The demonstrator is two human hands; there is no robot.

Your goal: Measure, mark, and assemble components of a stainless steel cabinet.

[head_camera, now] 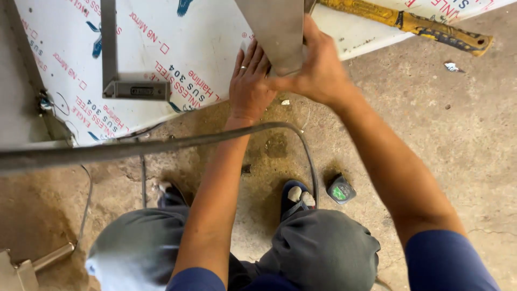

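Bare concrete floor [431,140] lies open to the right of the white-filmed sheet [161,59] — at its lower edge the right hand [318,70] pinches a grey metal piece [277,32], thumb beneath, while the left hand [249,86] presses flat-fingered just beside it (hammer [414,24] lying behind).

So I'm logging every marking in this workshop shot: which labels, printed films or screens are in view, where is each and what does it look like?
Printed film: covers the steel sheet on the floor, upper left; white with repeated red lettering and blue bird marks.
Tape measure: on the concrete beside the person's foot; dark case with a green label.
Paper scrap: on the concrete, upper right; small, white.
No screens in view.
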